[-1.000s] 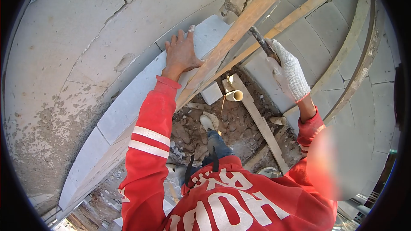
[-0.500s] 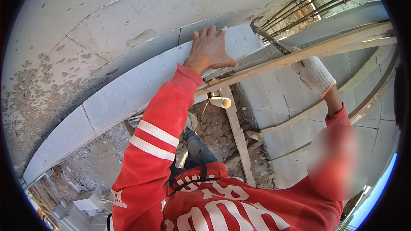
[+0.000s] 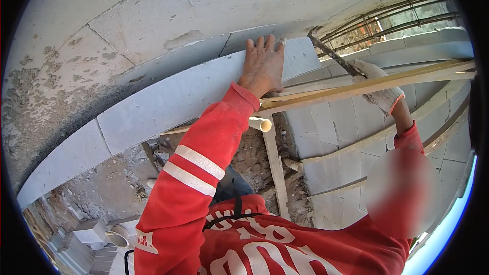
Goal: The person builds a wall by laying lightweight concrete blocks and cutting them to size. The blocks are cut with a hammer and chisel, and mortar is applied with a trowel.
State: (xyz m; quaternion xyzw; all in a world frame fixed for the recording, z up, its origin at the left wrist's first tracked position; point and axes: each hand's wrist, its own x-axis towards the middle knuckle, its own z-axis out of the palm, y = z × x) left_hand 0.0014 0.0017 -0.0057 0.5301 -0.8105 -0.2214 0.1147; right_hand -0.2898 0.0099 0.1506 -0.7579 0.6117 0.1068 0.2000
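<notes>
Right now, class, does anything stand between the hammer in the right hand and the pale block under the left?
Nothing visible stands between the hammer and the pale block. From this view, a wooden strip crosses in front of the right hand, but not the hammer's head.

One head-worn camera looks forward and steeply down, its round wide view so near that the red sweatshirt point(image 3: 326, 242) fills the bottom centre and the left hand point(image 3: 263, 66) lies above centre; the right sleeve point(image 3: 410, 140), at lower right, seems partly blurred over.
</notes>
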